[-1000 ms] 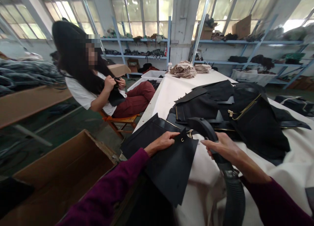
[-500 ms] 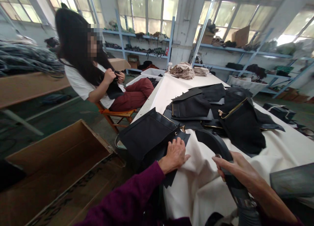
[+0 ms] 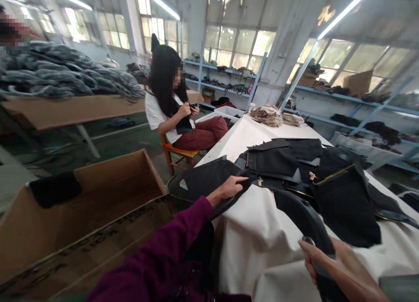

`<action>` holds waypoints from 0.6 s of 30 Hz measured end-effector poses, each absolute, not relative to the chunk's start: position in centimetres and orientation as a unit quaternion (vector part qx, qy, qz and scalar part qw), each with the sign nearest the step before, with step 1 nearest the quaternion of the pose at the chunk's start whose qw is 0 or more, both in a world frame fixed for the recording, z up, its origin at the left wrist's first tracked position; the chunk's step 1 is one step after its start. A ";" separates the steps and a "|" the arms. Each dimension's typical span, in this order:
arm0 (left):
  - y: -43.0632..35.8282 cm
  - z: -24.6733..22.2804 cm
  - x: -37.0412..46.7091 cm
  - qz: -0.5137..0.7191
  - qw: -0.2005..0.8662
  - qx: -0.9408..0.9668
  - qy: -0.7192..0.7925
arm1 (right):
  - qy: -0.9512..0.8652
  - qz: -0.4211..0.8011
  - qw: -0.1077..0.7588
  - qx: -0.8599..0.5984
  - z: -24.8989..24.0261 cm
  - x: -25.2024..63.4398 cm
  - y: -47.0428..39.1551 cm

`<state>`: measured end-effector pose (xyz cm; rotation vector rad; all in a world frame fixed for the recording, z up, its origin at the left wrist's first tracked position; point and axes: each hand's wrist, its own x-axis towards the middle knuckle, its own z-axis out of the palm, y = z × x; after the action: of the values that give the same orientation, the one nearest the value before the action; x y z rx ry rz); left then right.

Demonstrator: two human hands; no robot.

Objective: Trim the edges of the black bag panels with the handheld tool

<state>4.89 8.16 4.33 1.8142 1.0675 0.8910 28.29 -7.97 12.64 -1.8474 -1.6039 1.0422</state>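
No text can be read for certain: the dark slanted printing (image 3: 108, 236) on the large open brown cardboard box (image 3: 111, 175), left of the fingers (image 3: 238, 179) of the bare left hand (image 3: 227, 189), is blurred, and marks on the small brown carton (image 3: 208, 95) far beyond them are too small.

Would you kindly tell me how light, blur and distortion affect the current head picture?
In the head view, panes of the windows glare near white; in the head view, the black pieces lose detail in darkness; in the head view, the right hand looks slightly soft, and the wall column slants, perhaps from a wide lens.
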 end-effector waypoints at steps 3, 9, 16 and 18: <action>7.1 5.2 2.2 0.445 0.563 0.601 0.352 | -0.629 0.374 0.199 -0.652 12.8 26.9 -7.4; 5.9 5.4 0.0 0.509 0.684 0.456 0.255 | -0.688 0.355 0.167 -0.611 13.6 22.8 -6.0; 3.8 4.9 0.1 0.487 0.713 0.440 0.246 | -0.710 0.302 0.185 -0.608 14.4 18.7 -3.8; 3.2 4.7 0.3 0.488 0.713 0.433 0.258 | -0.714 0.265 0.194 -0.619 14.3 18.7 -3.4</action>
<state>0.27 3.25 4.70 0.9599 0.5714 1.0818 18.67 -3.43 14.28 -1.7354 -2.0004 0.7416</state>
